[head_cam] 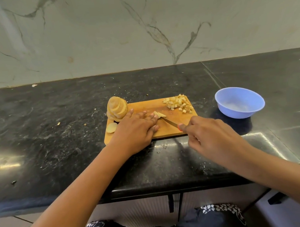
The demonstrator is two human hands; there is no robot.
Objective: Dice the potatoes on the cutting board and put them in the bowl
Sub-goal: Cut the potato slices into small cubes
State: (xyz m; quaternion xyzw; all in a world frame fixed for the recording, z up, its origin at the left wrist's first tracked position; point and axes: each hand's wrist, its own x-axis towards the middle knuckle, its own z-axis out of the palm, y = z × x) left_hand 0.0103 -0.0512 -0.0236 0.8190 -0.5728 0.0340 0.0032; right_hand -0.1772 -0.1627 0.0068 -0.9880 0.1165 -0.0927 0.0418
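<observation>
A wooden cutting board [172, 129] lies on the black counter. A stack of potato slices [117, 108] stands at its far left corner, and one loose slice [111, 127] lies near its left edge. A heap of diced potato [178, 103] sits at the far right corner. My left hand [135, 130] presses flat on potato strips [159, 114] in the board's middle. My right hand [207, 135] grips a knife [170, 122] whose blade points at those strips. The blue bowl [239, 102] stands to the right of the board, with no potato visible inside.
Small potato crumbs [58, 123] are scattered on the counter left of the board. A marbled wall [137, 32] rises behind the counter. The counter's front edge [153, 191] runs just below my forearms, with cabinet doors underneath.
</observation>
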